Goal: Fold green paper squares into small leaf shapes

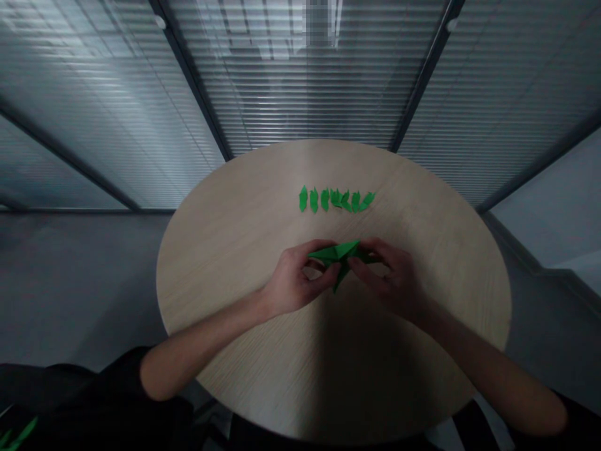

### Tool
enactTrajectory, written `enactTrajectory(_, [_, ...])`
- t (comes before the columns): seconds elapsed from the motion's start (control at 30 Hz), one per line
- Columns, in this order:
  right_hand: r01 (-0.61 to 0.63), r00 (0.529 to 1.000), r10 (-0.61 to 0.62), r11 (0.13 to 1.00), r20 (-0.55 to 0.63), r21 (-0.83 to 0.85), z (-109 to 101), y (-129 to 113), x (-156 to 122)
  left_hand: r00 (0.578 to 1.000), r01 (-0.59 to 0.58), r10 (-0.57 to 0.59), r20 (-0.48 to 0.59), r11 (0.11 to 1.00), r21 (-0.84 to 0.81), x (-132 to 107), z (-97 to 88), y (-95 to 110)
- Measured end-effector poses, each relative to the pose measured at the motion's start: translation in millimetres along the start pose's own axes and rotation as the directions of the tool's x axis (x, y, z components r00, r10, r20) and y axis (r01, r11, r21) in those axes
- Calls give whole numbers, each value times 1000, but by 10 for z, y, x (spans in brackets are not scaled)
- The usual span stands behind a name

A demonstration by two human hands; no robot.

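Head: green paper (pixel 339 252) between grips (pixel 297 279) (pixel 395 275)

Slatted blinds (pixel 263 106) between dark frames (pixel 194 81) stand behind a round wooden table (pixel 225 232) and dim grey floor (pixel 113 269).

Rnd wooden table (pixel 211 238), lt brown w/ fine grain, dk shadow (pixel 370 376) across near part. Blinds (pixel 300 94) behind table, thin horiz. slats, several panels, brighter up top, esp. L & ctr. Dk frame bars (pixel 195 81) slanting betw. panels; small white knob (pixel 160 22) nr top of one, 2nd knob (pixel 451 25) on bar to R. Grey floor (pixel 113 269) beside table, both sides. Pale wall (pixel 554 219) far R, darker strip (pixel 521 257) along bottom edge.
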State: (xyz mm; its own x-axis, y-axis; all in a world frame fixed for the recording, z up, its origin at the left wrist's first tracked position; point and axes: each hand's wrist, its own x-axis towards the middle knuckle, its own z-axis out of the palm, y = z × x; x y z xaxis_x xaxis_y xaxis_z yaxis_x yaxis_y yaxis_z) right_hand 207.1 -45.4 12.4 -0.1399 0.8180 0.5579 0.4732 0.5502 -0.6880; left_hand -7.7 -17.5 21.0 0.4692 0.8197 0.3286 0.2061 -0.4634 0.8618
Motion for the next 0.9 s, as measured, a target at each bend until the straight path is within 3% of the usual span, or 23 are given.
enactTrajectory(0.2, [-5,1000,3,998,-20,-70,8,29,8,998,-64,64,-1,997,32,-11,-13,-31])
enactTrajectory(0.37, [12,998,-20,991,-63,-132,13,49,-1,981,-195,195,8,973,128,-13,-15,-84])
enactTrajectory(0.57, [206,971,-228,948,-67,-244,-17,42,27,920,-378,391,-7,895,237,3,-44,-136])
enactTrajectory(0.7, [235,951,-289,908,-114,-347,-46,33,27,889,-440,457,14,848,295,-4,-79,-148])
enactTrajectory(0.77, [199,963,-241,937,-122,-288,-45,35,10,880,-455,475,17,831,320,-14,-85,-158])
enactTrajectory(0.9, [48,994,-46,999,-101,21,-3,31,-27,877,-448,480,9,811,376,-35,-83,-179])
